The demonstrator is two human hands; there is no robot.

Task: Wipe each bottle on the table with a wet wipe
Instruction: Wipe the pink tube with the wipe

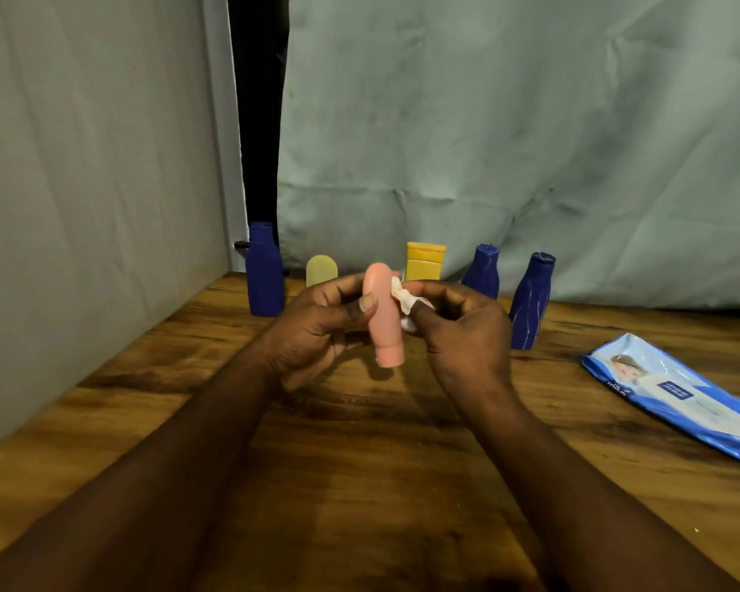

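pink bottle (384,318) gripped by left hand (317,331), wipe (404,303) pinched by right hand (462,335)

Pink bottle (383,318), white wipe (406,303). 3 dark blue bottles (265,275), 1 pale yellow bottle (321,270), 1 orange-yellow bottle (424,261). Wipes pack (676,397) blue & white. Table (359,463) brown wood grain.

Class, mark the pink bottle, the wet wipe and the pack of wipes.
pink bottle (385,331): head view, body just above the cap.
wet wipe (402,299): head view, white fold beside the bottle.
pack of wipes (676,397): head view, middle of its top face.
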